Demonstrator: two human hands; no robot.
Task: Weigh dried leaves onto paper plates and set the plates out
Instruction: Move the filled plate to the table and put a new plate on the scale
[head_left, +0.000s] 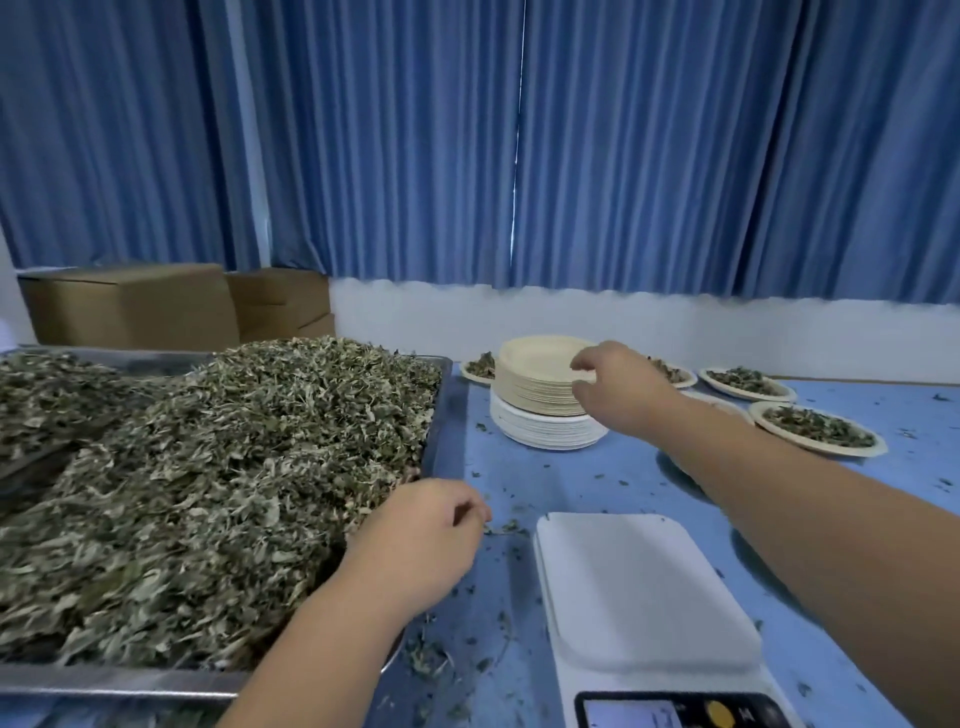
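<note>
Toward the bench's far edge, the right hand (618, 389) has its grip pinched on the top rim of the plate stack (540, 387), likely to feed the bare scale (644, 592) at the near edge. The left hand (421, 535) hovers loosely curled, empty, beside the heaped dried leaves (208, 493), ready to scoop.
</note>
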